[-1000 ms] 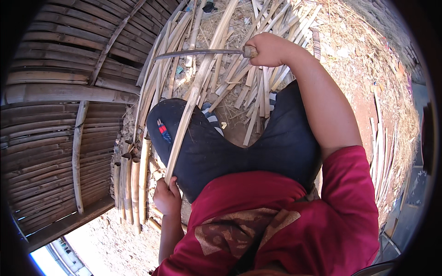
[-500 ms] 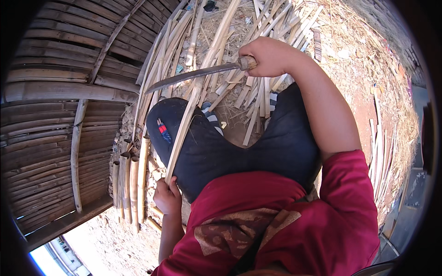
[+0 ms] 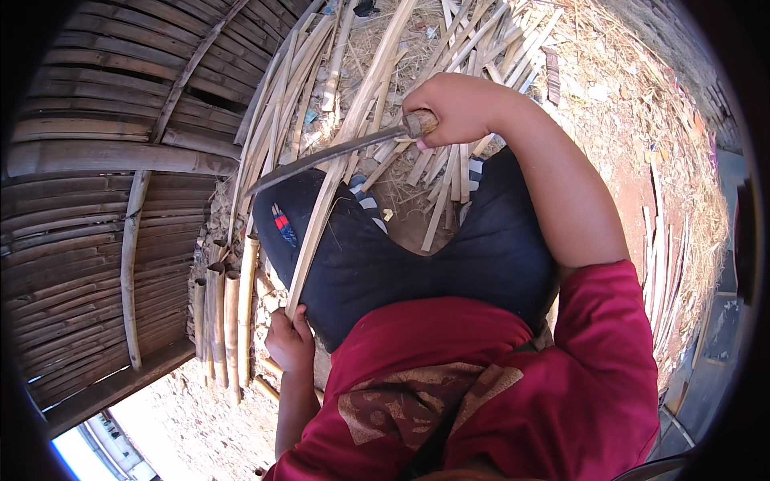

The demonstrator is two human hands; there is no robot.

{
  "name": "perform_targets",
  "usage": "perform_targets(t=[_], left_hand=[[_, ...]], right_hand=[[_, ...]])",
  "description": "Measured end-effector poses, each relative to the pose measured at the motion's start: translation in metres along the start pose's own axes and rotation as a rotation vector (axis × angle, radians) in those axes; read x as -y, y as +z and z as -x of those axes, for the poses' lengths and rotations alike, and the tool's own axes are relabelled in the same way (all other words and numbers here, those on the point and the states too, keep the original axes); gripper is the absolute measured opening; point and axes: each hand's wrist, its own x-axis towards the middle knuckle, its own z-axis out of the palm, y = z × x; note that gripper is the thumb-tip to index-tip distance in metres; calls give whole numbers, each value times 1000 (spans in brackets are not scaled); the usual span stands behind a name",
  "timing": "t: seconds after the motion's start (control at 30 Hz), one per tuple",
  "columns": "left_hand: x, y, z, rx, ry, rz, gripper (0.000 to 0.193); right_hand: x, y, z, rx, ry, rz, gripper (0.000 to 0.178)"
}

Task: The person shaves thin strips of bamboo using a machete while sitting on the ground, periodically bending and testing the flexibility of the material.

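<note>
My left hand [image 3: 290,341] is closed round the near end of a long pale bamboo strip [image 3: 321,210]. The strip slants across my left thigh and runs away toward the far edge of the view. My right hand [image 3: 453,108] grips the wooden handle of a machete [image 3: 337,152], its long dark blade pointing left. The blade lies across the strip just beyond my left knee; whether it has bitten into the strip I cannot tell. Both my legs, in dark trousers, are bent apart, with striped footwear partly showing between them.
Many split bamboo strips [image 3: 437,188] are strewn on the ground beyond and between my legs. A slatted bamboo wall [image 3: 88,232] stands at the left, with upright bamboo tubes [image 3: 232,329] near it. More strips [image 3: 659,256] and dry straw lie at the right.
My right hand has come nearer and slightly left, bringing the machete down along the strip toward me. The left hand keeps its hold, almost unmoved.
</note>
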Motion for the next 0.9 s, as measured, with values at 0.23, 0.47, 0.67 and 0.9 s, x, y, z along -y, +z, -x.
perform_targets(t=[0.23,0.47,0.67,0.9], left_hand=[[3,-3,-6,90,-16,22,29],[1,-6,-10,172,-56,115,31],[6,-2,-8,227,-101,250,37],[9,1,-12,244,-89,277,44]], right_hand=[[-56,-11,-5,-222,316,-91,58],[21,20,-7,-60,-62,101,28],[-7,6,-12,-73,-3,-53,31],[5,9,-6,-36,17,-77,35]])
